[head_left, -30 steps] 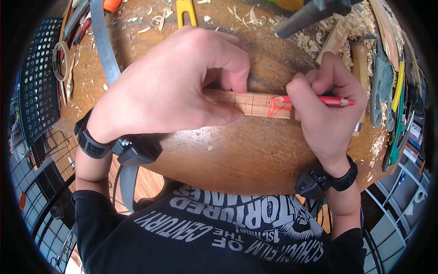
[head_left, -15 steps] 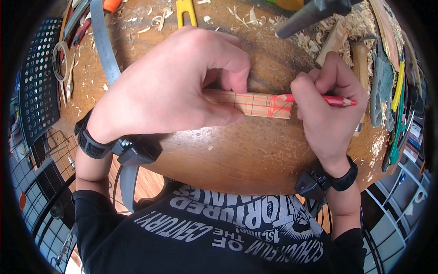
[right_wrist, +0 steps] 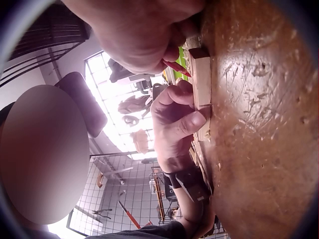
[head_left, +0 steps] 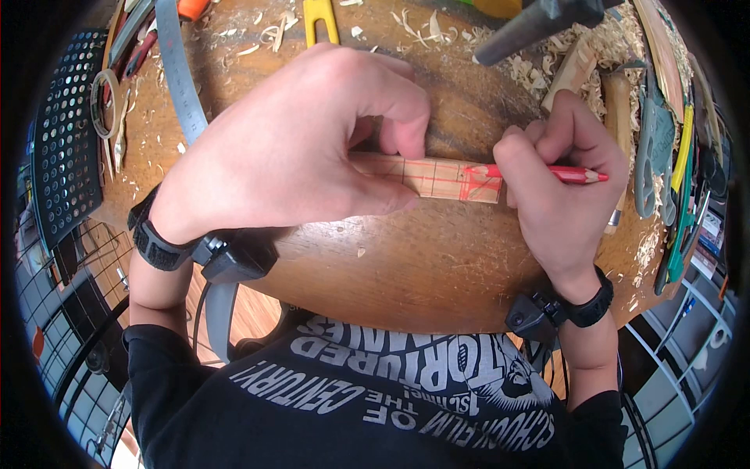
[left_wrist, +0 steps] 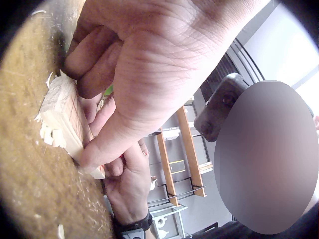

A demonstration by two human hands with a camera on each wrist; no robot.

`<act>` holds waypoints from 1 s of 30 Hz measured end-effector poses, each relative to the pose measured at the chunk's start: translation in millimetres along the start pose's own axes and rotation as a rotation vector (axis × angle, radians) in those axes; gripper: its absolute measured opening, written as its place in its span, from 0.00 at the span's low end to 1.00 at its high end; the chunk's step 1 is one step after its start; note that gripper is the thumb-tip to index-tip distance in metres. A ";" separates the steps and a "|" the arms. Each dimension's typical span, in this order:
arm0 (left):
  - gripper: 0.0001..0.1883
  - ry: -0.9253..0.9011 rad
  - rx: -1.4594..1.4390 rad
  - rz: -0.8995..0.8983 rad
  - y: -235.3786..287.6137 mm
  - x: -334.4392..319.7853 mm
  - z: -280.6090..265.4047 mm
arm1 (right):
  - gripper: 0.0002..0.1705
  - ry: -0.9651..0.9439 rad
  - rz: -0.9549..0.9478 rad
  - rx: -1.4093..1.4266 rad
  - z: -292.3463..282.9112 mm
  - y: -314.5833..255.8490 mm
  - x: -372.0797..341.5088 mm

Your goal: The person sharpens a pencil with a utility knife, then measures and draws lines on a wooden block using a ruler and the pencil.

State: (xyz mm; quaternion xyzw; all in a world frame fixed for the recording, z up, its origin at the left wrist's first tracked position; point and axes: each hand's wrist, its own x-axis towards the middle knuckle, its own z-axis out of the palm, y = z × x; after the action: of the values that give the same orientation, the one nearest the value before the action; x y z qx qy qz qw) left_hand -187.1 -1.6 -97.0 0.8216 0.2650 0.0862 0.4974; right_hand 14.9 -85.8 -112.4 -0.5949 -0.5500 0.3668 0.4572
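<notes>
A small wooden block [head_left: 445,179] with a red and dark pencil grid lies on the table, its right end heavily marked in red. The left hand [head_left: 293,144] grips its left part between thumb and fingers. In the right hand [head_left: 564,184] a red pencil [head_left: 578,174] is pinched, its tip over the red-marked end. From the left wrist view, the block's pale near end [left_wrist: 62,109] shows below the left hand [left_wrist: 144,74]. The right wrist view has the left thumb on the block's side [right_wrist: 202,79] and the red pencil [right_wrist: 178,68] under the right hand [right_wrist: 139,35].
A steel ruler [head_left: 180,86] lies beyond the left forearm, with a yellow tool [head_left: 320,22] at the top. Wood shavings [head_left: 527,70], a dark metal bar [head_left: 539,31] and a wood piece [head_left: 573,69] are at the upper right. Several tools line the right edge.
The right hand and pencil have shifted very slightly over the block's marked end. The left hand keeps its grip in the same place.
</notes>
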 end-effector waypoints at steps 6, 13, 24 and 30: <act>0.12 -0.005 -0.026 -0.031 0.6 -0.4 0.6 | 0.19 -0.013 0.008 0.010 1.9 -1.6 -0.6; 0.11 -0.007 -0.008 -0.040 2.8 0.0 -0.3 | 0.19 -0.033 0.040 -0.071 -1.1 -2.5 -0.6; 0.11 -0.006 0.002 -0.021 1.5 0.2 -0.6 | 0.19 -0.004 0.012 -0.005 0.1 -0.4 0.0; 0.12 0.013 0.004 -0.003 0.0 0.0 0.6 | 0.19 -0.004 0.011 -0.033 -1.9 1.1 -0.1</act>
State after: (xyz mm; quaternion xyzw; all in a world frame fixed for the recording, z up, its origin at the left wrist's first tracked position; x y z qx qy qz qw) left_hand -186.9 -2.0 -97.2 0.8215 0.2695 0.0901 0.4943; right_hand 17.1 -86.2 -112.8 -0.6045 -0.5536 0.3614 0.4443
